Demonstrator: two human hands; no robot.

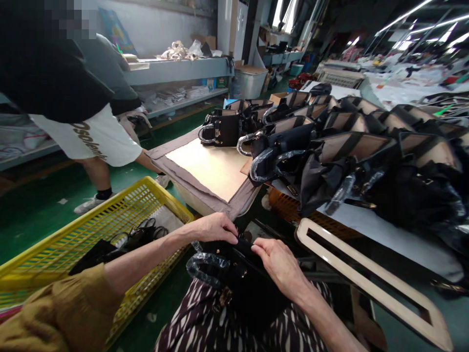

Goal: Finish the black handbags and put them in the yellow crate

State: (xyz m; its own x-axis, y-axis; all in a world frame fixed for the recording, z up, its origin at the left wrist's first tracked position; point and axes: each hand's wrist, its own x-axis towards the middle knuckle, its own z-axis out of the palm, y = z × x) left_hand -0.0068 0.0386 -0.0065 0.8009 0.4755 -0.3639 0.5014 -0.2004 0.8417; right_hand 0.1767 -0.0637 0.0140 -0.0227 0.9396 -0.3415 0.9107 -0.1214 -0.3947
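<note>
A black handbag (252, 288) rests on my lap, its handle (208, 266) wrapped in clear plastic and gold-coloured fittings on its front. My left hand (212, 228) pinches the bag's upper edge near its far side. Close by on the right, my right hand (276, 259) grips the same edge between thumb and fingers. A short stretch of dark edge shows between the two hands. What lies inside the bag is hidden from this angle.
To my left stands a yellow plastic basket (146, 188) with black bag pieces inside. Many black handbags (330, 132) crowd the table ahead and right. A pale slotted frame (366, 274) juts out at my right. A person (88, 98) walks at the left.
</note>
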